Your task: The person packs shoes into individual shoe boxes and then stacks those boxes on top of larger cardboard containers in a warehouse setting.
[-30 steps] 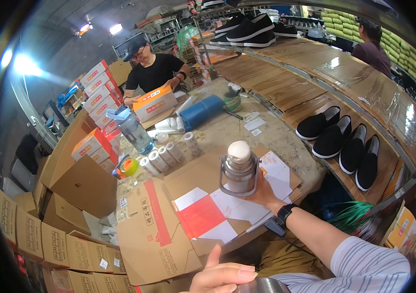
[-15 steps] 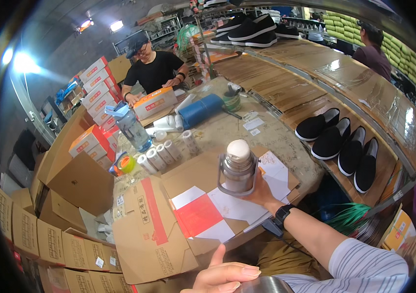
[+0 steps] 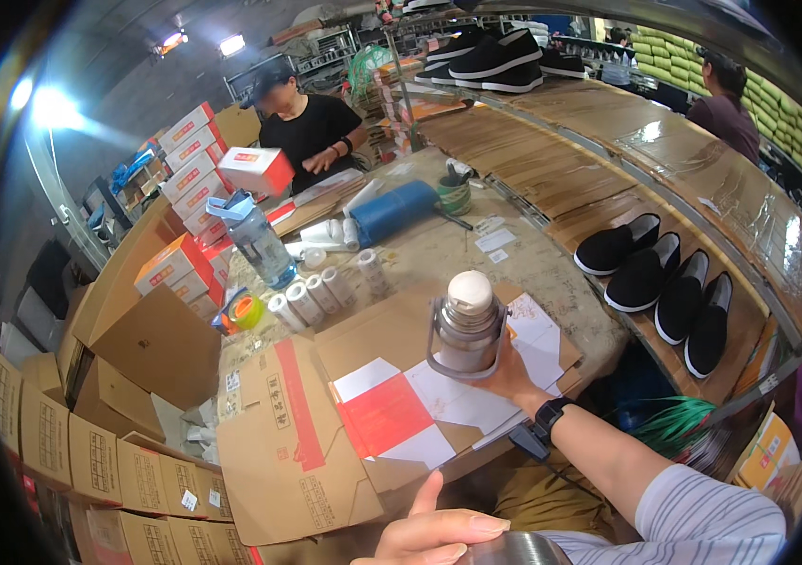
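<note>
A steel thermos flask point(image 3: 465, 341) with a pale stopper and a grey carrying loop stands upright over the flattened cardboard. My right hand point(image 3: 514, 377), reaching in from the right with a dark watch on its wrist, is closed around the flask from behind; its fingers are partly hidden. At the lower edge, my left hand point(image 3: 434, 537) grips a rounded brushed-steel cap point(image 3: 521, 548), cut off by the frame; one finger points up. Beneath the flask lie white sheets point(image 3: 448, 391) and a red-and-white unfolded carton point(image 3: 387, 419).
Beyond are paper rolls point(image 3: 305, 303), a blue water bottle point(image 3: 260, 243) and a blue roll point(image 3: 396, 212). Black shoes point(image 3: 646, 273) line a shelf at right. Brown cartons point(image 3: 90, 457) fill the lower left. Across the table, a co-worker point(image 3: 312, 127) handles an orange-and-white box point(image 3: 258, 169).
The co-worker's box has left the table and moved up and left towards the stacked boxes. My hands keep nearly the same hold on the thermos flask and the steel cap.
</note>
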`<state>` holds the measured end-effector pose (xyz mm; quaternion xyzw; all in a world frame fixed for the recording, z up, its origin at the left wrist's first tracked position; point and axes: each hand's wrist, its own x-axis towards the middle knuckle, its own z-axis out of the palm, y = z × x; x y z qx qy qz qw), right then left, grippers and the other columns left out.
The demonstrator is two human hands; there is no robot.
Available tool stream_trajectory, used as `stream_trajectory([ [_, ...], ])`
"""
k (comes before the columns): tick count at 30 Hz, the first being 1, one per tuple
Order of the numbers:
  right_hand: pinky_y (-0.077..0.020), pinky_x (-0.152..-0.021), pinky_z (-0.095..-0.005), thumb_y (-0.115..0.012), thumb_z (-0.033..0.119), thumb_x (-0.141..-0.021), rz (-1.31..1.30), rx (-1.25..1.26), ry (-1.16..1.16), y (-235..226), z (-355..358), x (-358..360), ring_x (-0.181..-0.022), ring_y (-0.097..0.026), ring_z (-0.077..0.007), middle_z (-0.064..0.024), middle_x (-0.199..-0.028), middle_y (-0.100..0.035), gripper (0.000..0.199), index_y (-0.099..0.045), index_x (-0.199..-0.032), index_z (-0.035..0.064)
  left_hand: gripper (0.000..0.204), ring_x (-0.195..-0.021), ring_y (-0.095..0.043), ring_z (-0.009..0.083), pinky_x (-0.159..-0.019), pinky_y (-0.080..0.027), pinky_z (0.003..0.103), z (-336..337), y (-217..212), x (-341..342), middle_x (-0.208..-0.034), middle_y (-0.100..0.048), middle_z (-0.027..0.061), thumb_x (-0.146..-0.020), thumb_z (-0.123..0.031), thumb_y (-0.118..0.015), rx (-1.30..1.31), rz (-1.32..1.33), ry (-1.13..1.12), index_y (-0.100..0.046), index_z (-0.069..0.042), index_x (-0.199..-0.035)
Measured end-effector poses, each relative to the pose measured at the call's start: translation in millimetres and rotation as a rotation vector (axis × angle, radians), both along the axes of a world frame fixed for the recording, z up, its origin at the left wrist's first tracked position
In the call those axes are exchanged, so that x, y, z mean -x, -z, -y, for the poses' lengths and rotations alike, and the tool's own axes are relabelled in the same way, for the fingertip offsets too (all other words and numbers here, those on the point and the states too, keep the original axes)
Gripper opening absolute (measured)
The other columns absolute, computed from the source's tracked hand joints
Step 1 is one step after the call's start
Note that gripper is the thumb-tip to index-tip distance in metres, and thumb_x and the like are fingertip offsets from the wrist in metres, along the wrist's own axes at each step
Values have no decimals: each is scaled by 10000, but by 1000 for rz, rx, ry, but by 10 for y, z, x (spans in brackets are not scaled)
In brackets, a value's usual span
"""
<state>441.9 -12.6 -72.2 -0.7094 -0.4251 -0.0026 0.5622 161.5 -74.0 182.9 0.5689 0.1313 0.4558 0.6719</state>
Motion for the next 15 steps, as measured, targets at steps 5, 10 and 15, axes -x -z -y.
stream_trajectory([
  [5, -481, -940, -462, -862, 395, -598, 36, 28, -4, 5, -43, 3, -1161, -532, -401, -228, -1276, -490, 1115, -180, -1423, 85, 609, -960, -610, 308, -1129, -204, 555, 29, -45, -131, -1038, -590, 268, -689, -240, -814, -244, 85, 19, -459, -60, -1151],
  [10, -489, -919, -475, -860, 393, -603, 59, 26, 20, 69, -44, -34, -1143, -536, -415, -244, -1252, -492, 1107, -181, -1419, 80, 778, -999, -594, 307, -1130, -187, 562, 52, -23, -124, -1067, -579, 237, -593, -335, -880, -276, 93, -34, -439, -70, -1177],
  [15, -493, -910, -479, -860, 391, -607, 56, 14, -8, 57, -50, -35, -1132, -539, -415, -239, -1255, -481, 1098, -183, -1414, 81, 874, -1031, -592, 318, -1121, -210, 570, -166, 127, -59, -1107, -566, 233, -545, -371, -906, -388, 124, 127, -417, -59, -1199],
])
